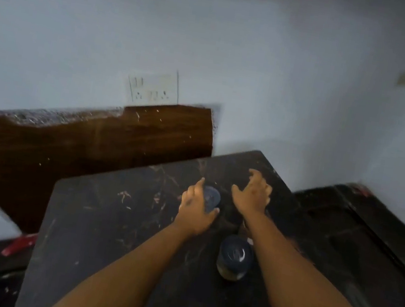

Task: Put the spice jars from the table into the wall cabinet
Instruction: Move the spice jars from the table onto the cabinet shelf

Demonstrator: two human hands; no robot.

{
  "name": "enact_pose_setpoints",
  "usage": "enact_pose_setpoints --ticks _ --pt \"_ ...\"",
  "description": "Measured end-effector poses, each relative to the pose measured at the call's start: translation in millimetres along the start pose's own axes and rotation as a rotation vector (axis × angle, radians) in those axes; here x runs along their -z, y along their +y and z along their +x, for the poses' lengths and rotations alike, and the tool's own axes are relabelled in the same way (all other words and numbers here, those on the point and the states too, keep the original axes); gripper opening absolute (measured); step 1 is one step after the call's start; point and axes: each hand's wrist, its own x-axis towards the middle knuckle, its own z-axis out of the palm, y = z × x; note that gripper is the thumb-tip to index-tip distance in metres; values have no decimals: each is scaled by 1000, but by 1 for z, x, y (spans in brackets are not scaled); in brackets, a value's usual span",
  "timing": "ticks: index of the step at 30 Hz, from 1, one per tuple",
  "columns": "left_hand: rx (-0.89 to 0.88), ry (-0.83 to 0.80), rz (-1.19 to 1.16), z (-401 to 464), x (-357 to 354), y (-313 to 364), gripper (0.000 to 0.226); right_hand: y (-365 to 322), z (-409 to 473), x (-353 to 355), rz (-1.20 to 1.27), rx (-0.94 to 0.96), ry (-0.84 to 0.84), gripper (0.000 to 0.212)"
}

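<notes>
A pale blue-grey painted wall (pixel 238 53) fills the upper half of the view, with a white socket plate (pixel 153 89) set into it just above a dark brown wooden board (pixel 91 146) that leans along its base. Below stands a black, marble-patterned tabletop (pixel 104 230), scuffed and speckled with pale marks, its far corner pointing toward the wall. To the right of it lies a lower black surface (pixel 369 233), and a red strip (pixel 18 245) shows past the tabletop's left edge.

Two bare forearms reach in from the near edge. The left hand (pixel 195 210) is curled around a small jar with a dark blue round lid (pixel 211 197), thumb on one side and fingers on the other, near the middle of the tabletop toward its far corner; whether the jar is lifted or standing is not clear through the blur. The right hand (pixel 254 190) hovers just beside it, fingers spread and slack, gripping nothing. A second glass jar with a dark blue lid and yellowish contents (pixel 234 258) stands upright nearer the near edge, between the two forearms, touched by neither.
</notes>
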Motion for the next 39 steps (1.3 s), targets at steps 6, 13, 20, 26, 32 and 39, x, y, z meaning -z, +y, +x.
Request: enact_pose_setpoints --ticks 6,13,20,26,32,39 --pt "65 -159 -47 -42 -48 -13 82 62 -37 1 -168 84 -200 49" --pt "7 -280 5 -67 -47 0 79 85 -97 -9 -207 14 -457 99" --pt "172 -307 -255 -116 -40 -20 84 89 -112 7 -437 84 -430 110" --pt "204 -89 -395 -136 -16 -29 61 44 -135 5 -28 -51 -240 94" --pt "182 -88 -640 -124 35 -28 55 -17 -145 26 274 -120 -349 87" --pt "359 -150 -1184 -124 80 -16 43 -43 -145 50 1118 -408 -589 63"
